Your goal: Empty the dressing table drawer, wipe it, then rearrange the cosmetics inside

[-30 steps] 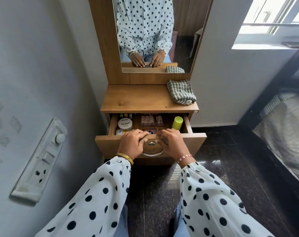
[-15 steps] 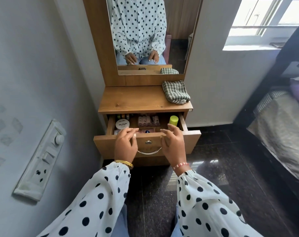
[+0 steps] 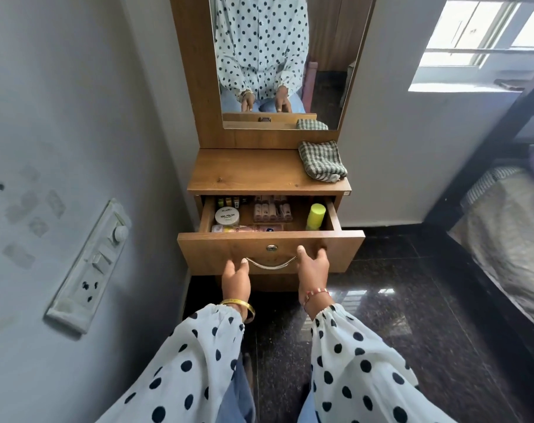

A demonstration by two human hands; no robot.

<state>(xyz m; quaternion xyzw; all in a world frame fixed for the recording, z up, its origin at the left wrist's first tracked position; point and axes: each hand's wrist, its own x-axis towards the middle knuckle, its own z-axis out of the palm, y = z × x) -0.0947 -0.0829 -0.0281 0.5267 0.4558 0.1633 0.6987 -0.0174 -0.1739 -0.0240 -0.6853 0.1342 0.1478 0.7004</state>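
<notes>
Emptying is the step we judge to be in hand, and it has barely begun: the drawer [image 3: 270, 254] of the dressing table [image 3: 265, 175] stands pulled out at the centre of the frame with its contents in place. We see our left hand [image 3: 236, 277] just below the left end of the curved metal handle [image 3: 271, 264], fingers straight and loosely together, holding nothing; whether a fingertip touches the handle we cannot tell. Our right hand [image 3: 313, 267] sits at the right end of the handle, against the drawer front, fingers relaxed and a little spread, also holding nothing. Inside the drawer, a round white nail polish tub [image 3: 227, 215] lies at the left, small bottles [image 3: 227, 201] stand behind it at the back left, a pack of pinkish tubes [image 3: 272, 211] sits in the middle, a yellow-green bottle [image 3: 315, 216] stands upright at the right, and more tubes lie along the front wall, partly hidden by it. A checked cloth [image 3: 322, 161] lies folded on the right of the tabletop, below the mirror [image 3: 277, 56], ready for wiping. Next, we think, comes lifting our hands over the front wall and taking the cosmetics out one by one onto the bare left part of the tabletop, the upright bottle gripped round its body so it does not topple among the tubes.
</notes>
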